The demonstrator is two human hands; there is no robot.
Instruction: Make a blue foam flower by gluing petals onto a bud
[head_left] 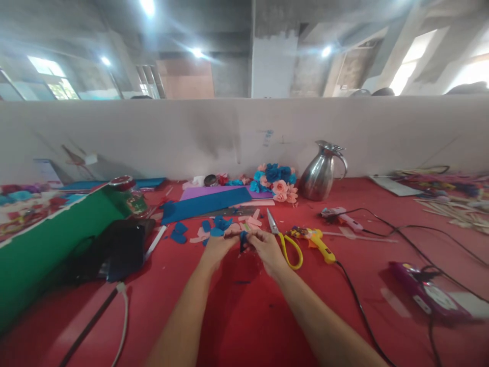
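Both hands meet at the middle of the red table, fingertips closed on one small dark blue paper piece (243,238). My left hand (219,245) pinches it from the left, my right hand (266,247) from the right. The fingers partly cover the piece, so its exact shape is unclear. Just beyond lie cut blue petals (179,233) and pink petals (252,220) of paper. Yellow-handled scissors (292,252) rest right beside my right hand. A yellow glue gun (319,243) lies farther right, its cord running toward the front.
Blue paper (206,205) lies over purple paper behind the petals. Paper flowers (280,183) and a steel jug (319,173) stand at the back. A pink glue gun (346,219), cords and a purple power strip (428,290) are right. A black case (128,250) and green partition (57,242) are left.
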